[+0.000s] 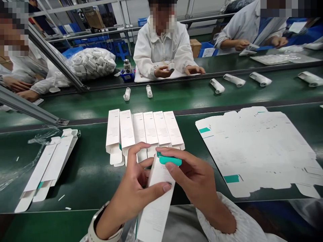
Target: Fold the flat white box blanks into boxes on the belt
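Note:
A long white carton (157, 208) with a teal end flap (170, 160) is tilted up toward me over the table's front edge. My left hand (136, 188) is wrapped around the carton's side, its thumb lying along the printed face. At the top end, my right hand (194, 174) pinches the teal flap between thumb and fingers. Just beyond my hands stands a row of several white cartons (151, 129), side by side, with their near flaps hanging open. What is inside the held carton is hidden.
Flattened cartons lie at left (54, 161); a stack of flat printed card sheets (257, 151) lies at right. White devices (234, 80) rest on the green conveyor (176, 97). Across it, a person in white (161, 47) holds a device. A metal post (50, 111) slants in from the left.

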Demonstrator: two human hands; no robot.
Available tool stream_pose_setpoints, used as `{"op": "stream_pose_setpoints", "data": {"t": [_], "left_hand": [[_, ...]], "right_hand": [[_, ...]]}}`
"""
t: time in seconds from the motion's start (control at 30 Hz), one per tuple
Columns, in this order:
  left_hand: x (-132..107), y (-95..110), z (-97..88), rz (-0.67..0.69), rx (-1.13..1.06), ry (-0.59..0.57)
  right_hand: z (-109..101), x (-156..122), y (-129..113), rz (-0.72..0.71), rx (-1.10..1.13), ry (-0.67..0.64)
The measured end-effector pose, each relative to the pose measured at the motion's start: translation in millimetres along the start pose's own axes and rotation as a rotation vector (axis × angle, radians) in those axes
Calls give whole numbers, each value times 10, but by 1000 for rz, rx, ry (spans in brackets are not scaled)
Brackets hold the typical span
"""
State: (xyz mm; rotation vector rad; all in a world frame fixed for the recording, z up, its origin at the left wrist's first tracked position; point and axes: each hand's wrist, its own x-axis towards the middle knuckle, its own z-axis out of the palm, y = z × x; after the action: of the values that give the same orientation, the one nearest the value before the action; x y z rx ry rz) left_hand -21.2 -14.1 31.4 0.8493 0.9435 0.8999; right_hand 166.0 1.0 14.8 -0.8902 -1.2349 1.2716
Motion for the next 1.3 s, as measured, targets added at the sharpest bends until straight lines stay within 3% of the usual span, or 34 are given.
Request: {"op": "stream_pose_setpoints", "data": {"t": [0.17,0.43,0.77,0.83,0.9,1.0,1.07,1.13,1.17,1.2,1.27,1.3], "left_hand": [[20,-39,-2,18,22,-31],[31,-101,9,72,163,-52],[40,-151,23,163,113,-24],[26,-180,20,135,103,29],[26,-187,27,121,97,164],[52,-121,21,287,139,387],[82,-31,-74,563,218,423],[129,61,-306,830,335,464],[160,95,-469,900,393,512],[195,116,-650,902,463,621],[271,105,-1000,691,496,855],[307,72,-1140,611,474,866]], "right_hand": [[-11,17,13,63,70,76],[-145,116,-12,132,158,-49],[-292,113,0,-46,-25,-210],[-278,85,57,1,-29,-225],[-210,40,156,134,35,-259],[-41,-61,314,370,177,-316],[49,-117,365,398,199,-308],[79,-94,374,347,124,-184],[75,-37,373,330,64,-94],[65,49,377,324,1,0],[68,291,412,309,-131,111],[93,426,444,292,-190,112]]}}
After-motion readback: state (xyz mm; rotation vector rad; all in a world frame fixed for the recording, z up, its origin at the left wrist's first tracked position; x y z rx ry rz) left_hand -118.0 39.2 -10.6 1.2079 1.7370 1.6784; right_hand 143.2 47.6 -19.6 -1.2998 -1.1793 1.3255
